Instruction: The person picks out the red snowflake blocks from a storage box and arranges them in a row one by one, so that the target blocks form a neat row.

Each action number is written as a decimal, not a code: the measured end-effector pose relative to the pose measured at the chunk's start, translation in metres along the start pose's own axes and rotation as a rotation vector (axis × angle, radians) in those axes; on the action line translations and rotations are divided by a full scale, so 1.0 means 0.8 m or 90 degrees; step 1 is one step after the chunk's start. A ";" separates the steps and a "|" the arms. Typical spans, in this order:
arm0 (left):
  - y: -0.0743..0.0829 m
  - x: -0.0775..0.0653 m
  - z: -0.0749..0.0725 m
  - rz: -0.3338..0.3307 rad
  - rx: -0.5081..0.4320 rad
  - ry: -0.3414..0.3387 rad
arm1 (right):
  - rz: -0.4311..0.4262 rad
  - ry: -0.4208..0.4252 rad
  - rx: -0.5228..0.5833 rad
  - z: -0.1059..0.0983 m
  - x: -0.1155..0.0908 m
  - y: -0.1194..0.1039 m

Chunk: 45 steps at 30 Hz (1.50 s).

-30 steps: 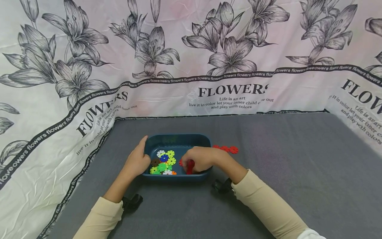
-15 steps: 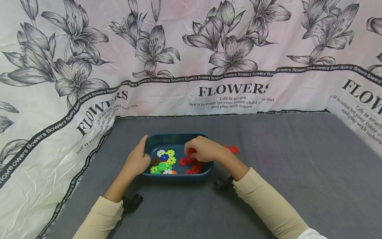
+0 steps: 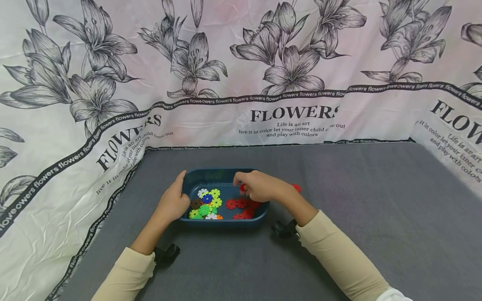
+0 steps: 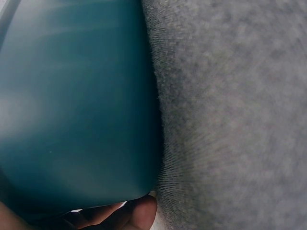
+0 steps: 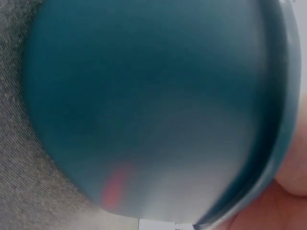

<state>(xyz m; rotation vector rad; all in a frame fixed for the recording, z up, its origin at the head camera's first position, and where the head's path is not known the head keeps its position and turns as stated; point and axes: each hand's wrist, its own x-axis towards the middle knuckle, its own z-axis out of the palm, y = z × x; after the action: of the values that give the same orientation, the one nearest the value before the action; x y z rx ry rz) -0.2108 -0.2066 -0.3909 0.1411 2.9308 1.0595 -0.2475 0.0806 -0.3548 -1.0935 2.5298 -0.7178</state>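
Note:
A dark blue plastic tub (image 3: 222,223) holds several small notched plastic discs. On its left side my left hand (image 3: 174,205) grips the end wall; in the left wrist view its fingers (image 4: 144,213) curl at the tub's end. My right hand (image 3: 260,186) is over the right part of the tub, its fingers bent, pinching a red notched disc (image 3: 242,188). Below that hand a cluster of red discs (image 3: 241,203) lies on the tub's floor. Green discs (image 3: 205,210), a blue disc (image 3: 207,198), a white disc (image 3: 202,193) and others are heaped at the left.
Outside the tub, a red disc (image 3: 296,187) shows on the grey cloth (image 3: 357,200) behind my right wrist. A floral printed sheet (image 3: 293,121) stands up along the back and left. Black wrist cameras (image 3: 167,254) are strapped beneath both forearms.
My right hand has risen from the tub's floor near the front and shifted back and right, uncovering the red cluster. My left hand and the tub have stayed in place.

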 end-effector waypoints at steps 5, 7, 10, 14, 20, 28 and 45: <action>-0.001 0.000 0.000 0.001 -0.003 -0.001 | -0.034 0.050 -0.013 -0.007 -0.004 0.003; 0.000 0.000 0.000 0.004 -0.002 -0.001 | -0.046 0.071 -0.022 -0.010 -0.006 0.003; 0.001 -0.001 -0.001 0.005 -0.006 -0.003 | -0.044 0.083 -0.026 -0.015 -0.009 0.002; 0.001 -0.001 0.000 0.004 -0.005 -0.002 | -0.031 0.082 -0.005 -0.022 -0.013 0.003; -0.001 0.000 0.000 -0.001 -0.001 -0.003 | -0.020 0.086 0.022 -0.031 -0.016 0.006; 0.000 0.000 0.000 0.002 -0.001 -0.006 | -0.002 0.091 0.061 -0.043 -0.024 0.009; 0.001 0.000 0.000 -0.005 -0.003 -0.012 | 0.058 0.079 0.146 -0.069 -0.047 0.028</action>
<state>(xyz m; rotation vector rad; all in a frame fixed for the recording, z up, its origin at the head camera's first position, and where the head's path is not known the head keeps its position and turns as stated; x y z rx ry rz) -0.2108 -0.2064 -0.3905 0.1379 2.9095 1.0581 -0.2602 0.1393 -0.3186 -0.8764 2.5006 -1.0488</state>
